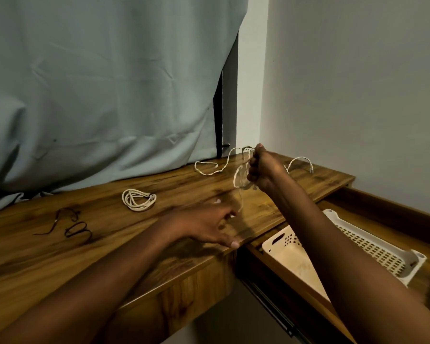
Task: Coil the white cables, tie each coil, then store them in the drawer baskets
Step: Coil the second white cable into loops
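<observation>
My right hand (260, 168) is raised above the wooden desk (109, 244) and grips a partly wound white cable (210, 171). Loops hang blurred beside its fingers, a loose length trails left on the desk, and another end arches to the right. My left hand (212, 225) hovers low over the desk's front edge, fingers spread and blurred, with a strand of the cable near its fingertips; whether it holds the strand is unclear. A finished, tied white coil (138, 199) lies on the desk to the left. The open drawer (382, 202) holds white perforated baskets (380, 249).
Dark thin ties (76, 227) lie on the left part of the desk. A pale curtain (97, 83) hangs behind the desk and touches its back edge. A plain wall stands at the right, behind the drawer.
</observation>
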